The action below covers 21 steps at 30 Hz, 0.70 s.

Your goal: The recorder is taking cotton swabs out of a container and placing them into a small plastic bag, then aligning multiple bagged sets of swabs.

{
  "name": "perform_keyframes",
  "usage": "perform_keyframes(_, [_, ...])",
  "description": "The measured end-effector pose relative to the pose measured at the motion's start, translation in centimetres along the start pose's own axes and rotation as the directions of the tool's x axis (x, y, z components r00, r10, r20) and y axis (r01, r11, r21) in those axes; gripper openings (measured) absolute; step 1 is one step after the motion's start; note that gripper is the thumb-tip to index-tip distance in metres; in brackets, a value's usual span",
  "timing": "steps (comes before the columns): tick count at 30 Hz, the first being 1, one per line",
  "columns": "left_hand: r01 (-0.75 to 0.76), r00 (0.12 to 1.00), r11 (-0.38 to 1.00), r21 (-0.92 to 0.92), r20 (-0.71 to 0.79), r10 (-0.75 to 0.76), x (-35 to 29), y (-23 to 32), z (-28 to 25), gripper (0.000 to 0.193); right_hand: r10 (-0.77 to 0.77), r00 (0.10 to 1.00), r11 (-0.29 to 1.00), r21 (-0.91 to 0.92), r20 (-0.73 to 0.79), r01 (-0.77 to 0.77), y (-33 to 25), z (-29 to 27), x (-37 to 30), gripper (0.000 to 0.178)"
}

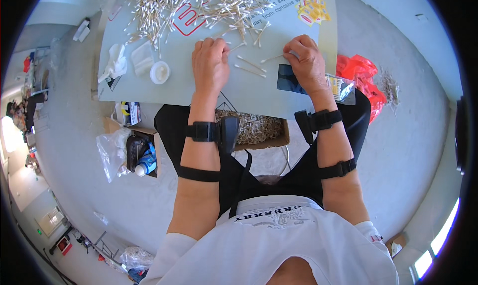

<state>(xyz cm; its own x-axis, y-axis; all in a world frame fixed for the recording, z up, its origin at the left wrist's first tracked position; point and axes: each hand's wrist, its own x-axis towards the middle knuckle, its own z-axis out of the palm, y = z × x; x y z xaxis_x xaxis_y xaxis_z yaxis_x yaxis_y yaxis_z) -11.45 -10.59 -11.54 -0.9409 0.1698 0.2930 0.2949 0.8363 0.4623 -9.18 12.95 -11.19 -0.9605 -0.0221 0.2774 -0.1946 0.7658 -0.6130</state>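
Note:
Both my hands work over a pale printed board (174, 93) on the table. My left hand (210, 66) is closed, its thumb and fingers pinching a cotton swab (237, 47) that points to the right. Across from it, my right hand (306, 61) pinches another cotton swab (271, 59) between thumb and forefinger, its tip toward the left. Between the hands lie several loose cotton swabs (252, 63). A large heap of cotton swabs (164, 11) spreads beyond my left hand. Beside my right wrist are a dark rectangular card (290, 80) and a clear packet of swabs (340, 89).
Left on the board are a round white tub (160, 73), a clear plastic piece (143, 58) and a crumpled white glove or cloth (116, 61). Yellow labels (313, 10) lie far right. Below sit a carton of swabs (261, 129), a red bag (361, 71) and an open box (144, 150).

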Motion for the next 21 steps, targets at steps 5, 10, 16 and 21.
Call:
perform_keyframes(5, [-0.179,0.98,0.977,-0.119,0.072,0.188,0.6,0.7,-0.2,0.018,0.003,0.999,0.999,-0.039,0.053,-0.001,-0.2,0.2,-0.1,0.006])
perform_keyframes(10, [-0.152,0.972,0.975,-0.159,0.153,0.177,-1.7,2.0,-0.9,0.028,-0.032,0.999,0.999,0.0,0.022,0.032,-0.5,0.7,-0.3,0.004])
perform_keyframes(16, [-0.118,0.985,0.97,-0.213,0.099,0.142,-3.6,3.0,1.1,0.036,-0.118,0.982,0.99,0.089,0.149,0.106,-1.5,1.4,-0.1,0.005])
perform_keyframes(21, [-0.093,0.995,0.977,-0.194,-0.056,0.083,-3.5,4.1,1.3,0.038,-0.026,0.999,0.976,0.216,0.042,0.016,-0.7,1.8,2.3,0.014])
